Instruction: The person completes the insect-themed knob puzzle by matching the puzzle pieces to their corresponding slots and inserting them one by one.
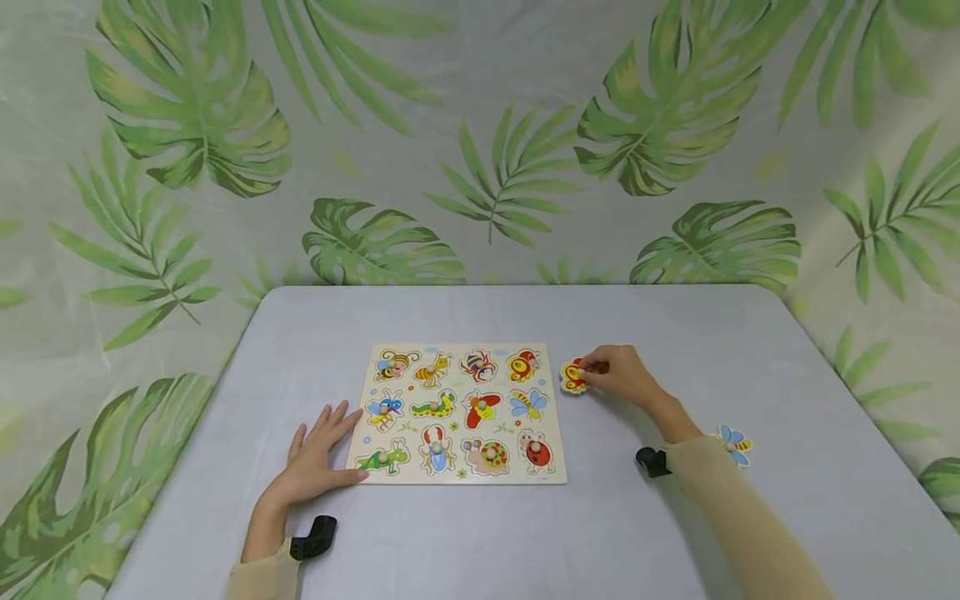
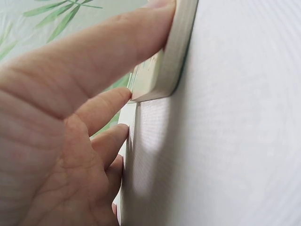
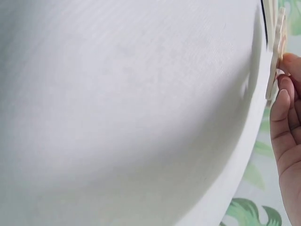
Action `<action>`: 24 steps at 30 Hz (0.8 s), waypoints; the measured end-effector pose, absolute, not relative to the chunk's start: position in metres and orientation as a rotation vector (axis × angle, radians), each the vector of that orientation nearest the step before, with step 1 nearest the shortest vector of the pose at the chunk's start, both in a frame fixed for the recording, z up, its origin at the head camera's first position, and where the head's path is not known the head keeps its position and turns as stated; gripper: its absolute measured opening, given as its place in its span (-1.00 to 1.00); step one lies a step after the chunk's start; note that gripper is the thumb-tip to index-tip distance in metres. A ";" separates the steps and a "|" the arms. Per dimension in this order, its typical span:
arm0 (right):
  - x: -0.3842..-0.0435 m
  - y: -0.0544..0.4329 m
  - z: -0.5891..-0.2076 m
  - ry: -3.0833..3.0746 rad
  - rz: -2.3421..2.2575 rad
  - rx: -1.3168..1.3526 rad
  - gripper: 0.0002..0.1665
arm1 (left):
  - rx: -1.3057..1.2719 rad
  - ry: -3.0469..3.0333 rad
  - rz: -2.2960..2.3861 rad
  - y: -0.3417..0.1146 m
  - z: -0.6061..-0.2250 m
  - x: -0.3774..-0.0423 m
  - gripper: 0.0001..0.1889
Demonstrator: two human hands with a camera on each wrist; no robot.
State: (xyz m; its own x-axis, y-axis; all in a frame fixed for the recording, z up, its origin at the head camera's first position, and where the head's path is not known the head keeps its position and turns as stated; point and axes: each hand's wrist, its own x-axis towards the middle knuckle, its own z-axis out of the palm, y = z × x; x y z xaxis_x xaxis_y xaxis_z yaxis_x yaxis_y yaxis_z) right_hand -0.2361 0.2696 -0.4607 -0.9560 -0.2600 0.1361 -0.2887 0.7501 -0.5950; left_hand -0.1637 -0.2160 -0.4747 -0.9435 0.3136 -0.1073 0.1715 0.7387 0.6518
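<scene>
A wooden peg puzzle board (image 1: 465, 479) with several insect pictures lies flat on the table. My left hand (image 1: 322, 454) rests at its left side, fingers spread and fairly straight. In the left wrist view the thumb (image 2: 108, 52) touches the board's thick edge (image 2: 174, 66). Just beyond the board's upper right corner, my right hand (image 1: 622, 377) pinches a red and yellow butterfly puzzle piece (image 1: 572, 377). Edge-on in the right wrist view, the butterfly puzzle piece (image 3: 275, 61) is between thumb and fingertips; its knob is hidden there.
A blue-winged, yellow-striped insect piece (image 1: 735, 446) lies on the table beside the right sleeve, which partly covers it. The white-covered table (image 1: 465, 550) meets a leaf-patterned cloth backdrop (image 1: 510, 167) at its far edge. Each wrist wears a black camera mount (image 1: 315, 537).
</scene>
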 end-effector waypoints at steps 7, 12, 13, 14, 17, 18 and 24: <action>-0.242 0.261 -0.461 -2.925 1.003 0.441 -0.84 | 0.380 2.730 1.001 -0.215 -0.475 -0.163 -0.03; -0.246 0.253 -0.460 -2.926 1.006 0.455 -0.84 | 0.383 2.735 1.006 -0.215 -0.475 -0.162 -0.03; -0.247 0.252 -0.460 -2.921 1.010 0.462 -0.84 | 0.383 2.736 1.006 -0.215 -0.475 -0.162 -0.03; -0.248 0.250 -0.460 -2.916 1.013 0.470 -0.84 | 0.384 2.738 1.003 -0.215 -0.475 -0.162 -0.03; -0.250 0.247 -0.460 -2.908 1.015 0.486 -0.84 | 0.386 2.742 1.000 -0.215 -0.475 -0.162 -0.04; -0.251 0.246 -0.460 -2.908 1.015 0.487 -0.84 | 0.387 2.744 0.997 -0.215 -0.475 -0.162 -0.04; -0.256 0.239 -0.460 -2.906 1.019 0.501 -0.85 | 0.391 2.749 0.996 -0.216 -0.474 -0.162 -0.04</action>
